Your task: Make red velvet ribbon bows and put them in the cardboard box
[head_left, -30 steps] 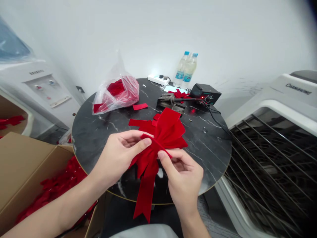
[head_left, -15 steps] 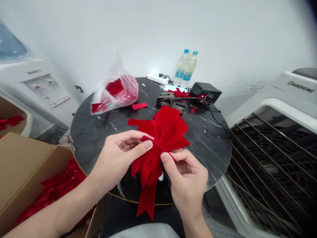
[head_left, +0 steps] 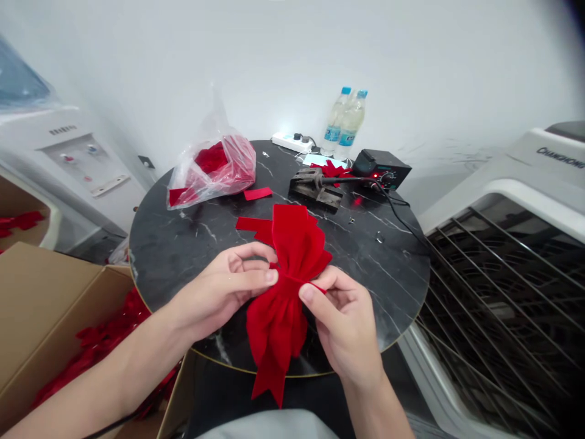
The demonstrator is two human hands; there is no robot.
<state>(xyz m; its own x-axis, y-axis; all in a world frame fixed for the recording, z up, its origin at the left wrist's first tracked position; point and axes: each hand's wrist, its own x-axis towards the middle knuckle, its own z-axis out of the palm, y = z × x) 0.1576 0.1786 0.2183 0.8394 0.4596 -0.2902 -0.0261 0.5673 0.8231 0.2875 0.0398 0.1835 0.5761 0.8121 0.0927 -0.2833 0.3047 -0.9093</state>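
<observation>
A red velvet bow [head_left: 292, 286] with layered loops and notched tails is held upright over the near part of the table. A narrow red strip crosses its gathered middle. My left hand [head_left: 242, 283] pinches the strip's left end between thumb and fingers. On the other side, my right hand [head_left: 340, 311] is closed on the strip's right end, thumb on top. Behind the bow, more red ribbon pieces [head_left: 253, 225] lie on the tabletop, partly covered by it.
On the round black marbled table [head_left: 379, 274] are a plastic bag of red ribbon [head_left: 214, 167], a soldering iron in its stand [head_left: 315, 186], a control box [head_left: 382, 169], water bottles [head_left: 342, 125] and a power strip [head_left: 291, 142]. A cardboard box [head_left: 55, 305] stands left, an air cooler [head_left: 503, 274] right.
The bow has turned and straightened, its upper loops shifting left. The strip now lies snug across its middle instead of slanting in front. Both hands keep their pinch at the ends.
</observation>
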